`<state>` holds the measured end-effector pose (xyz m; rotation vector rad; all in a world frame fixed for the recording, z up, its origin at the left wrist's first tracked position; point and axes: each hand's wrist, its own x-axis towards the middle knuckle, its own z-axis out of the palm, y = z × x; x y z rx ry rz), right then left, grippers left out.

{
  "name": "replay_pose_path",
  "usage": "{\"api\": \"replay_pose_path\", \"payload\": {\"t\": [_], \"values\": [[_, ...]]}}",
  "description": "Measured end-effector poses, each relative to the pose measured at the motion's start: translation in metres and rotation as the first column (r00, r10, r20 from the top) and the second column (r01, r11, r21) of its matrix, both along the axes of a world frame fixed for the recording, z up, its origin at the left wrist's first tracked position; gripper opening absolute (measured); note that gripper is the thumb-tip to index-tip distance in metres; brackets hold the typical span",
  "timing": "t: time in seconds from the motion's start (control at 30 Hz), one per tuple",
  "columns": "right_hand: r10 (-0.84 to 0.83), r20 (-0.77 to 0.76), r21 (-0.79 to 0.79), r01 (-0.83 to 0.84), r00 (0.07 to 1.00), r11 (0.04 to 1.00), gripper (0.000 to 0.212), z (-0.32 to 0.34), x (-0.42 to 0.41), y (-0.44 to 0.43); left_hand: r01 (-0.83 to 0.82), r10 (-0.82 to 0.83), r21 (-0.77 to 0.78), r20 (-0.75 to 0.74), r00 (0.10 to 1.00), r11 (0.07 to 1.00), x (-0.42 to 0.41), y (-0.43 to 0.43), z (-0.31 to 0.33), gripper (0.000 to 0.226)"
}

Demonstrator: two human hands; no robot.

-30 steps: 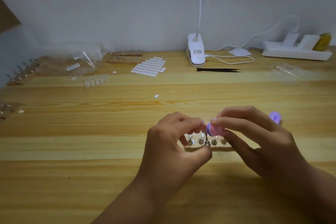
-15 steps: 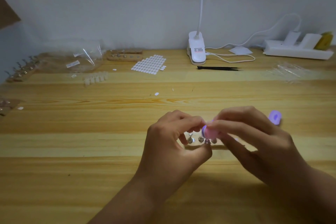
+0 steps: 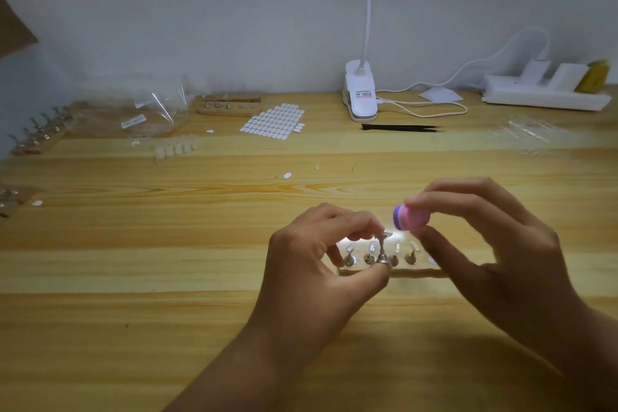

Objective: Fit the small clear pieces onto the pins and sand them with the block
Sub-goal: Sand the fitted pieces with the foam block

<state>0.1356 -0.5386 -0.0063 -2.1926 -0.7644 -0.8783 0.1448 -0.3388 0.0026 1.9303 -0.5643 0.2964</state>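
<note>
My left hand [image 3: 317, 257] pinches a small metal pin [image 3: 382, 249] between thumb and forefinger, its top carrying a small clear piece [image 3: 388, 234]. My right hand [image 3: 485, 237] pinches a pink and purple sanding block [image 3: 409, 217], held just above and right of the pin's top, not touching it. Behind the pin lies a wooden holder [image 3: 414, 273] with several other pins [image 3: 369, 252] standing in it, some bearing clear pieces.
The wooden table [image 3: 167, 278] carries a sheet of white stickers [image 3: 272, 122], a second pin holder [image 3: 227, 107], plastic bags [image 3: 150, 114], clear pieces [image 3: 175, 147], black tweezers [image 3: 401, 127], a clip lamp [image 3: 360, 97] and a power strip [image 3: 545, 95].
My right hand has lifted the sanding block up and to the right, away from the pin's top. My left hand keeps its pinch on the pin.
</note>
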Motion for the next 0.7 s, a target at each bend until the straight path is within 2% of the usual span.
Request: {"api": "replay_pose_path", "payload": {"t": [0.1,0.27,0.37,0.47,0.53,0.6,0.7], "values": [[0.072,0.051,-0.007,-0.072,0.996,0.997,0.025,-0.002,-0.007,0.008,0.053,-0.054,-0.061,-0.009,0.999,0.997,-0.002,-0.001,0.002,0.029],[0.008,0.055,0.062,-0.012,0.998,0.998,0.025,0.002,0.0,0.001,0.064,-0.082,-0.205,-0.08,0.993,0.977,-0.002,-0.001,0.004,0.028],[0.088,0.084,0.109,-0.097,0.993,0.989,0.024,0.001,-0.01,0.008,0.106,-0.129,-0.227,-0.086,0.988,0.968,-0.002,-0.002,0.004,0.029],[0.059,0.065,0.043,-0.062,0.996,0.997,0.027,0.0,-0.006,0.006,0.135,-0.162,-0.274,-0.08,0.983,0.952,-0.003,0.0,0.003,0.031],[0.024,0.028,0.076,-0.026,0.999,0.997,0.031,0.001,-0.002,0.004,0.144,-0.177,-0.301,-0.085,0.981,0.943,-0.002,0.001,0.002,0.031],[0.071,0.031,0.14,-0.075,0.997,0.987,0.028,0.002,-0.005,0.005,0.15,-0.181,-0.289,-0.086,0.98,0.946,-0.002,0.0,0.003,0.032],[0.112,0.074,0.097,-0.119,0.991,0.988,0.03,0.0,-0.009,0.008,0.171,-0.203,-0.281,-0.091,0.975,0.944,-0.002,0.0,0.001,0.029]]}}
